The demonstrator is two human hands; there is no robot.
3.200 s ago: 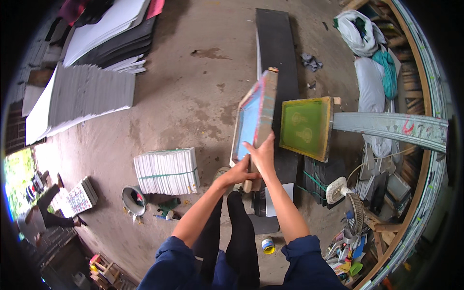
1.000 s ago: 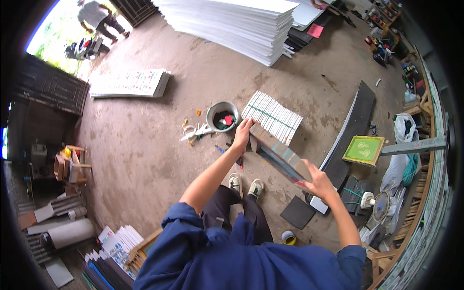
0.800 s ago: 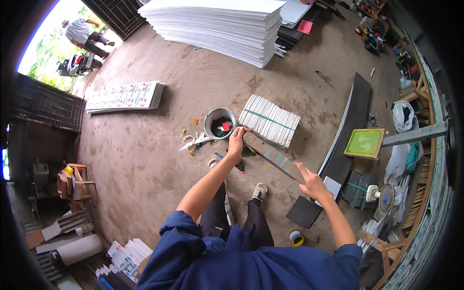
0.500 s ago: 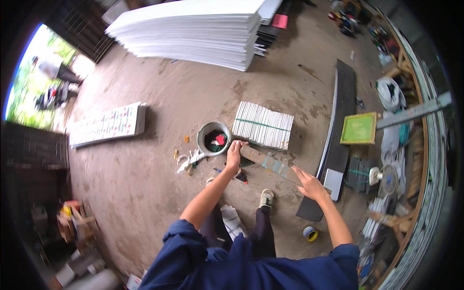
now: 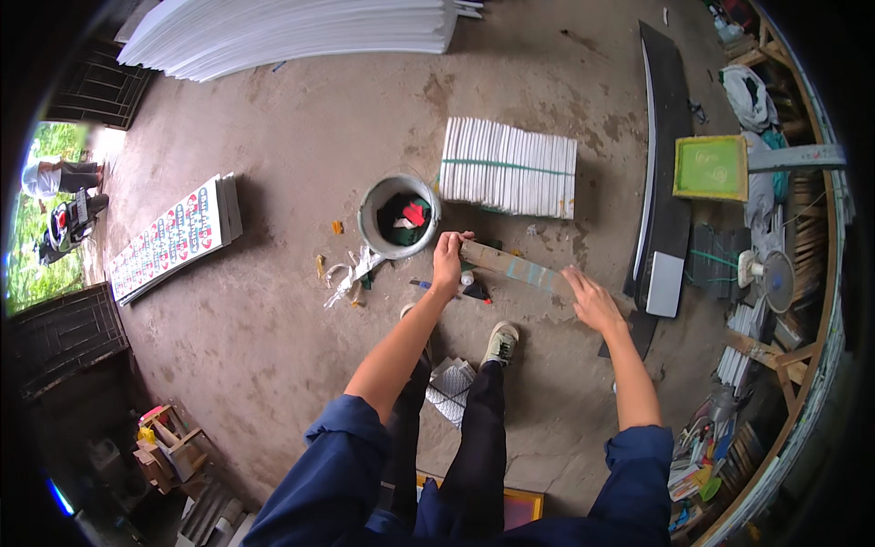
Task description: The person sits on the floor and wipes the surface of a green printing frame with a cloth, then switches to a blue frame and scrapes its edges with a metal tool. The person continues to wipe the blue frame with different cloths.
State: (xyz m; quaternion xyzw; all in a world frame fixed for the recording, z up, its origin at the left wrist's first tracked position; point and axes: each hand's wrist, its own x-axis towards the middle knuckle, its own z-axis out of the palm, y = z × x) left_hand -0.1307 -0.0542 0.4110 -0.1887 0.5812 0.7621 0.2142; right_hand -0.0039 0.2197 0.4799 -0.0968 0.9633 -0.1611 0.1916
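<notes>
So, in the head view, a wooden frame (image 5: 519, 269) is held out edge-on before the person, above the floor (image 5: 301, 273), its upturned side marked with pale blue. The left hand (image 5: 447, 264) has its fingers curled around the left end. The right hand (image 5: 594, 304) lies near the other end, fingers fairly straight and close together; whether they pinch the wood, I cannot tell. Beyond the left hand stands a bucket (image 5: 365, 223) of dark and red scraps, just beside a bundle of white sheets (image 5: 510, 164) bound with green cord. Off to the right is a green screen (image 5: 711, 169).
</notes>
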